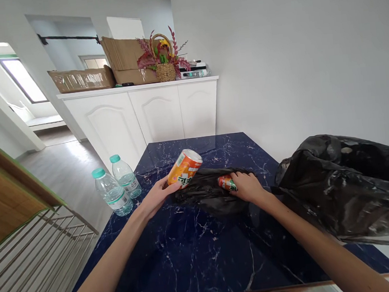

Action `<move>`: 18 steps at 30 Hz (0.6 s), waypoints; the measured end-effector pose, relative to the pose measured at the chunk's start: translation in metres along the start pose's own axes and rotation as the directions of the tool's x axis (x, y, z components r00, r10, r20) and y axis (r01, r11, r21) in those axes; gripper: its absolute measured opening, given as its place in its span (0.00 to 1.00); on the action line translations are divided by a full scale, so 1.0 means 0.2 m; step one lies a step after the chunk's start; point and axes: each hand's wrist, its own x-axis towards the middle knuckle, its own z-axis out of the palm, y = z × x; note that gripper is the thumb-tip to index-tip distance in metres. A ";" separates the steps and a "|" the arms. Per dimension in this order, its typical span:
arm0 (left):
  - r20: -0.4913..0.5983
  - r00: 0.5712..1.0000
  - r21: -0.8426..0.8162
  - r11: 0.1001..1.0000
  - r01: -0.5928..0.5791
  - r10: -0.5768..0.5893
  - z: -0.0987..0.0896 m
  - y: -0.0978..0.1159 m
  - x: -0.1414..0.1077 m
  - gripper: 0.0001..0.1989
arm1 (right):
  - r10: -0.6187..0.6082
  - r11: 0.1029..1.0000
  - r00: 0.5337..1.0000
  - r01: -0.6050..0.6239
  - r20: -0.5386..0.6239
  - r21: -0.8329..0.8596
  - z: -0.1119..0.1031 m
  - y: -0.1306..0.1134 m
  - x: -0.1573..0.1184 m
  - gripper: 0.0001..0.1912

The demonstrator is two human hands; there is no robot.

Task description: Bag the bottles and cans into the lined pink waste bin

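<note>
My left hand (158, 194) is closed round the lower end of an orange can (184, 168), which tilts up to the right above the table. My right hand (245, 186) grips a smaller-looking red and orange can (227, 183) over a flattened black plastic bag (207, 188). The bag lies on the dark blue marbled table (197, 251), partly beneath both cans. How far the bag extends under my right hand is hidden.
Two clear bottles with teal caps (119, 203) (127, 180) stand at the table's left edge. A large black plastic bag (353, 190) covers the right side. Behind are a white cabinet (157, 113), cardboard boxes (83, 79) and a flower basket (166, 72). A metal rack (53, 251) stands left.
</note>
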 end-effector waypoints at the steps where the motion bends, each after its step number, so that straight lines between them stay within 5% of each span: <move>1: -0.022 1.000 -0.038 0.999 -0.014 0.013 -0.01 0.00 -0.04 0.43 | -0.001 1.000 1.000 0.001 -0.001 0.005 0.01 0.00 -0.01 0.29; 6: -0.301 0.950 -0.168 0.976 -0.140 0.085 -0.09 0.09 -0.27 0.42 | 0.018 1.000 1.000 -0.017 -0.021 0.023 0.05 -0.02 -0.05 0.29; 10: -0.472 0.881 0.213 0.974 0.078 0.032 -0.24 0.23 -0.51 0.40 | 0.020 0.999 0.999 -0.019 -0.036 0.029 0.08 -0.03 -0.09 0.25; 14: -0.517 0.854 0.620 0.714 0.325 0.060 -0.40 0.29 -0.75 0.42 | 0.010 0.999 0.998 -0.008 -0.055 0.045 0.09 -0.04 -0.11 0.23; 18: -0.549 0.825 0.798 0.378 0.469 0.136 -0.51 0.24 -0.87 0.36 | -0.007 0.996 0.997 0.013 -0.071 0.083 0.09 -0.04 -0.12 0.22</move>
